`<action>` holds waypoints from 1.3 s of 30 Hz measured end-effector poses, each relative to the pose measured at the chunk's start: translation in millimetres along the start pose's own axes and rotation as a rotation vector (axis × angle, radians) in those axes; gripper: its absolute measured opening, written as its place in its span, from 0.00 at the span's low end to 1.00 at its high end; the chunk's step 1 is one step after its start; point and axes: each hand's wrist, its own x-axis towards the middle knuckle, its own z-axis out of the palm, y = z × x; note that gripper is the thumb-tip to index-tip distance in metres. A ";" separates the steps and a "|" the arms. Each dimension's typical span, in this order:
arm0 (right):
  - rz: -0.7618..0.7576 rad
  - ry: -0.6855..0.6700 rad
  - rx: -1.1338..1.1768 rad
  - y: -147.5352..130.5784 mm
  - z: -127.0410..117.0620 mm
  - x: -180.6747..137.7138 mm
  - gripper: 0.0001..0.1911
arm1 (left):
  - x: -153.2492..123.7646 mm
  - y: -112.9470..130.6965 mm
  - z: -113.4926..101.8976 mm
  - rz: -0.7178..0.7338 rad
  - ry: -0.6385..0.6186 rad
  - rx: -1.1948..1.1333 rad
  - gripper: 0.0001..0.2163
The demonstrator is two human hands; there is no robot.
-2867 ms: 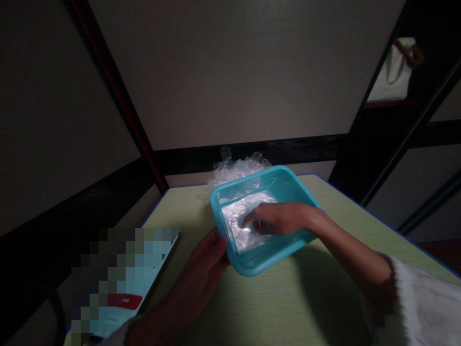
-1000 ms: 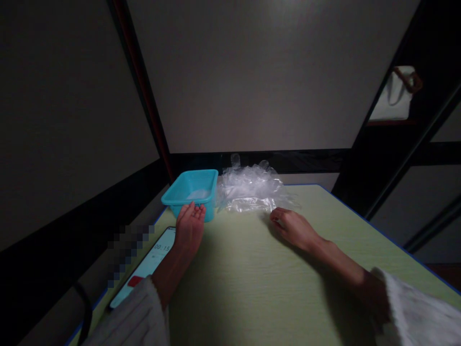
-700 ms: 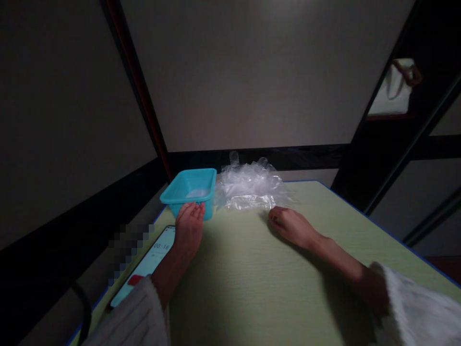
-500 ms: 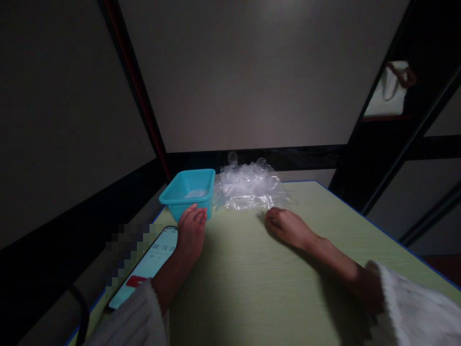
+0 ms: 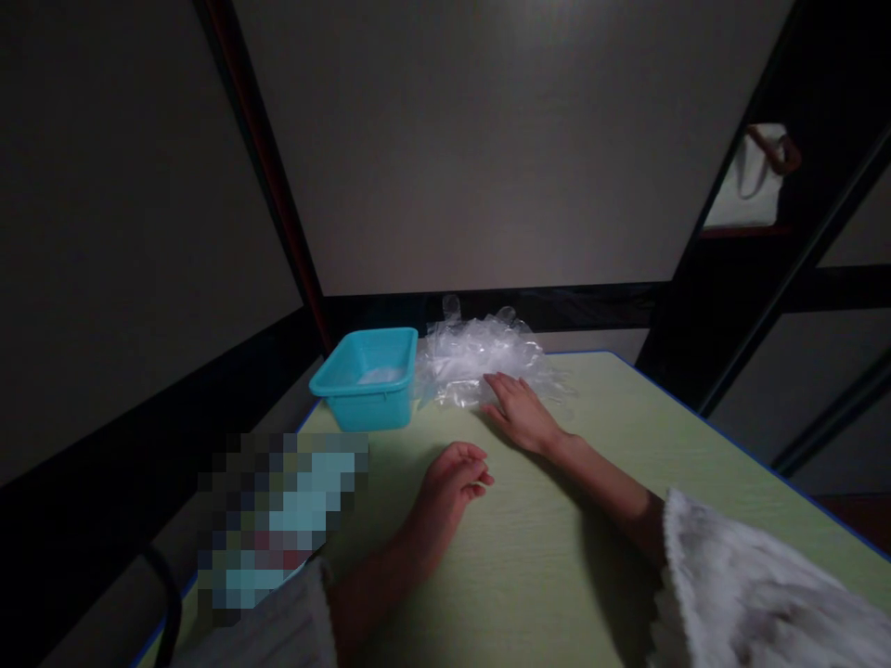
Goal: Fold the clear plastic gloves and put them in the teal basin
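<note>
My right hand (image 5: 523, 415) reaches to the near edge of a heap of clear, thin plastic gloves (image 5: 480, 353), some with finger shapes standing up at the back. Its fingers are stretched out, palm down, over the front of the heap; whether they touch it I cannot tell. Over the middle of the table, my left hand (image 5: 452, 478) is loosely bent with its fingertips apart, and nothing shows in it. To the left of the gloves stands a turquoise plastic basket (image 5: 368, 408) with something whitish in the bottom.
The pale green table (image 5: 543, 575) has a blue edge. A phone (image 5: 306, 510), blurred by pixel blocks, lies at its left side. Cabinet panels rise behind and to the left. A white bag (image 5: 752, 186) sits on a shelf at the far right.
My left hand has moved right, from the basket's front to the table's middle. My right hand has gone forward and slightly left to the gloves, its curled fingers now straightened.
</note>
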 end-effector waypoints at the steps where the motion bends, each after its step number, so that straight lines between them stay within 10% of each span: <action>1: 0.010 -0.013 0.003 -1.3 1.7 4.0 0.26 | 0.2 0.1 -1.0 -0.006 -0.008 0.009 0.09; 16: 0.093 -0.028 0.101 -13.5 -3.1 27.9 0.29 | 7.2 -1.5 -7.7 -0.093 -0.059 -0.012 0.09; 29: -0.228 -0.132 0.144 -25.2 -31.9 -78.3 0.29 | 8.7 9.8 -13.0 -0.203 -0.117 -0.371 0.12; 39: -0.360 -0.282 0.252 -23.6 -31.3 -84.2 0.26 | 11.6 20.7 -10.5 -0.285 0.109 -0.346 0.09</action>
